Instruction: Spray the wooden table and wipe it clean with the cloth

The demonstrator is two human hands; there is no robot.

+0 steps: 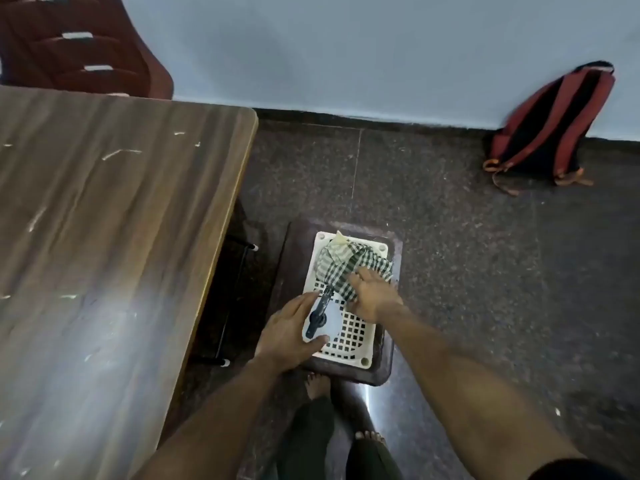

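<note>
The wooden table (104, 220) fills the left side, its top marked with pale streaks. Beside it stands a dark stool with a white lattice top (356, 341). On the stool stands a white spray bottle (327, 322) with a dark trigger head. My left hand (287, 337) wraps round the bottle, with the thumb on its near side and the fingers on its far side. Just behind the bottle lies a bunched green-and-white checked cloth (341, 266). My right hand (372, 296) rests on the cloth's near edge with the fingers spread.
A dark red chair (79, 43) stands behind the table's far end. A red and black backpack (550, 129) leans on the pale wall at the right. My bare feet (318, 384) are on the dark speckled floor just in front of the stool.
</note>
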